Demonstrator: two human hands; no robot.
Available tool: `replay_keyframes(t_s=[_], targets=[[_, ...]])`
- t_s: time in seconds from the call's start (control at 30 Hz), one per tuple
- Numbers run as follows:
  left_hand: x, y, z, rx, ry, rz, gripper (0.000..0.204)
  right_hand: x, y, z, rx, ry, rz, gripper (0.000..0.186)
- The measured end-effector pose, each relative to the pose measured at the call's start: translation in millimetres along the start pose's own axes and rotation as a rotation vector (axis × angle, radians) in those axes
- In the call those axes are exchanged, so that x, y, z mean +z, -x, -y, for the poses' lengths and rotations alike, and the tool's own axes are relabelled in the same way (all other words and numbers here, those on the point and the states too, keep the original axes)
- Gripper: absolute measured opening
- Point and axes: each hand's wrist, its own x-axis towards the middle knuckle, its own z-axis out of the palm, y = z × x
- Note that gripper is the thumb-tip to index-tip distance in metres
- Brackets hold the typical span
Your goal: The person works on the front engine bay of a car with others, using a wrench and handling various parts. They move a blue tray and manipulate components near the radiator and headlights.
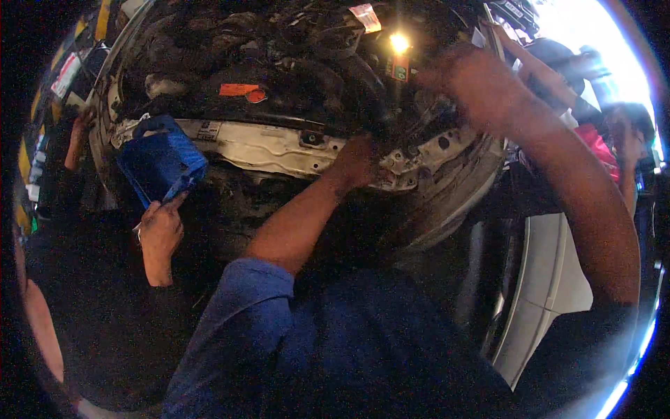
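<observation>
My left hand (354, 162) reaches down at the pale front crossmember (269, 148) of an open engine bay. Its fingers are lost in the dark behind the metal edge, so what they touch is hidden. Higher and to the right, my right hand (481, 91) hangs over the right side of the engine bay, bent at the wrist. Blur and shadow hide its fingertips and anything in them. Between and beyond my hands, a small lit work lamp (400, 68) shines among dark engine parts (279, 59).
At left another person's hand (162, 234) holds a blue plastic tub (164, 164) against the crossmember. An orange tag (239, 89) and a pale label (366, 17) lie in the engine bay. More people's arms (631, 143) show at right, near a light-coloured car panel (551, 269).
</observation>
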Motion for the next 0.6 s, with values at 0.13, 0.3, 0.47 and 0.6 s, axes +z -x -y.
replay_keyframes(t_s=[0.13, 0.3, 0.47, 0.6], targets=[[5, 5, 14, -0.049, 0.077, -0.038, 0.078, 6, -3, 3, -0.082, -0.288, -0.333, 0.048], [2, 10, 8, -0.153, 0.021, 0.116, 0.071, -24, -5, 25, 0.035, 0.087, 0.021, 0.044], [3, 2, 13, -0.075, -0.001, 0.05, 0.071, -15, -5, 14, -0.084, -0.224, -0.029, 0.036], [-6, 2, 0, -0.073, 0.021, 0.111, 0.072, -26, -13, 29, 0.055, 0.131, 0.038, 0.037]])
